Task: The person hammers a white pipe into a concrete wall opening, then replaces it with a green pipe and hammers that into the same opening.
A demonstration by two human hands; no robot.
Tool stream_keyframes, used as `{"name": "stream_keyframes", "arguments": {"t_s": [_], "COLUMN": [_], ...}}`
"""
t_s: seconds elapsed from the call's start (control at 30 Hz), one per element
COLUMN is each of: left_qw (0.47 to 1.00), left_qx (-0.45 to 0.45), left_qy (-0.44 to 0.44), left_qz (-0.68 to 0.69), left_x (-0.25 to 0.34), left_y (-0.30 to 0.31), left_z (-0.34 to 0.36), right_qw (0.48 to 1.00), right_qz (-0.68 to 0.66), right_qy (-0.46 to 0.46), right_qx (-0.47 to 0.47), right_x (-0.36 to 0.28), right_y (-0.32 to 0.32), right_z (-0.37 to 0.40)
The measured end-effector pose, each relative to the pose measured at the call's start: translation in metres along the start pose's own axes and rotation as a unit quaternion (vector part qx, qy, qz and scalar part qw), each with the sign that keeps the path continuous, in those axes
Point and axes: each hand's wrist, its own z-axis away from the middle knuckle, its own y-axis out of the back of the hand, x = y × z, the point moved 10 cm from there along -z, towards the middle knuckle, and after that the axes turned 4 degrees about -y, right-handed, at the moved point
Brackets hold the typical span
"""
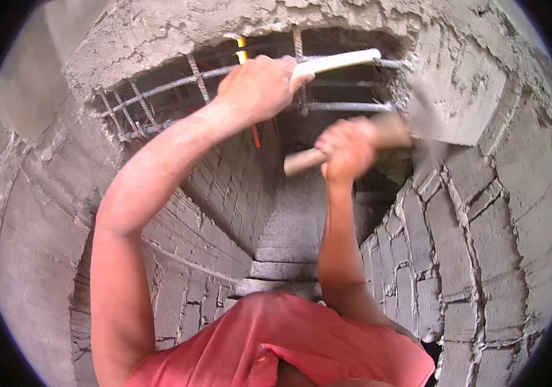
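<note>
My left hand [260, 84] is closed around a white plastic pipe [337, 62], which sticks out to the right across the steel rebar [193, 77] in a rough concrete opening. My right hand [349, 149] grips the wooden handle [305, 161] of a hammer-like tool. Its curved metal head [427, 138] is smeared by motion, beside the right end of the opening, so I cannot tell its exact shape. Behind my left hand a yellow tube [242, 50] shows among the bars, and an orange tube [255, 136] hangs just below it.
Broken concrete [179, 29] edges the opening above. Grey block walls with rough mortar joints rise on the left [192, 226] and right [482, 258], close to both arms. Between them, a narrow stepped passage [289, 226] runs below.
</note>
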Motion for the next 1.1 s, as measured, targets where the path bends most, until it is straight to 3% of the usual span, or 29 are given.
{"name": "stream_keyframes", "arguments": {"t_s": [0.03,0.13,0.17,0.2,0.23,0.27,0.37,0.4,0.43,0.47,0.57,0.6,0.67,0.73,0.77,0.8,0.87,0.93,1.0,1.1], "left_qw": [1.000,1.000,1.000,1.000,1.000,1.000,1.000,1.000,1.000,0.999,1.000,1.000,1.000,0.999,0.999,0.999,1.000,1.000,1.000,0.993], "left_qx": [-0.001,0.011,0.007,0.011,0.006,-0.001,0.006,0.009,0.021,0.026,0.021,0.005,0.011,-0.030,-0.041,-0.041,0.017,-0.014,-0.005,-0.009], "left_qy": [-0.002,-0.007,-0.012,-0.008,-0.003,0.000,-0.008,-0.010,-0.010,-0.011,-0.005,-0.008,0.001,0.024,0.027,0.027,-0.005,0.005,-0.004,-0.025], "left_qz": [0.006,-0.005,-0.008,-0.009,-0.003,0.004,-0.009,-0.009,0.007,0.023,0.003,0.013,0.006,0.019,0.012,0.012,0.009,0.016,0.029,0.114], "left_x": [0.001,-0.003,-0.001,-0.001,-0.001,-0.001,-0.001,-0.004,-0.009,-0.011,-0.010,-0.007,-0.004,-0.007,-0.007,-0.007,-0.004,-0.008,-0.011,-0.008], "left_y": [-0.004,0.005,0.002,0.004,0.005,0.005,0.003,0.001,0.000,-0.002,0.007,0.002,0.009,0.002,0.002,0.001,0.008,0.003,-0.003,-0.012], "left_z": [0.001,-0.004,-0.002,-0.003,-0.002,-0.001,-0.002,-0.004,-0.006,-0.003,-0.006,-0.005,-0.004,-0.005,-0.006,-0.006,-0.007,-0.008,-0.009,-0.010], "right_qw": [0.896,0.930,0.877,0.809,0.894,0.931,0.921,0.941,0.926,0.874,0.910,0.919,0.917,0.913,0.925,0.933,0.926,0.883,0.905,0.895], "right_qz": [-0.287,-0.312,-0.442,-0.575,-0.445,-0.347,-0.332,-0.339,-0.332,-0.313,-0.300,-0.315,-0.394,-0.395,-0.365,-0.356,-0.236,-0.256,-0.254,-0.338], "right_qy": [-0.338,-0.193,-0.187,-0.119,0.030,0.114,0.196,0.014,-0.174,-0.360,-0.285,-0.235,-0.044,0.076,0.080,0.031,-0.293,-0.388,-0.338,-0.288], "right_qx": [-0.024,0.005,-0.026,-0.034,-0.041,-0.016,0.053,0.003,-0.046,-0.086,0.005,0.034,0.047,0.066,0.071,0.051,-0.014,-0.069,-0.053,-0.032], "right_x": [0.057,0.007,0.005,-0.020,-0.058,-0.096,-0.086,-0.028,0.030,0.068,0.037,0.023,-0.022,-0.053,-0.049,-0.008,0.052,0.048,0.027,0.005], "right_y": [-0.033,0.000,0.010,0.022,0.043,0.054,0.052,0.017,-0.015,-0.036,-0.002,0.013,0.034,0.047,0.042,0.035,-0.017,-0.029,-0.011,0.012], "right_z": [0.025,0.017,0.018,0.007,-0.003,-0.008,-0.005,-0.014,-0.006,0.022,0.012,0.007,-0.005,-0.010,-0.012,-0.009,0.011,0.019,0.018,0.039]}}
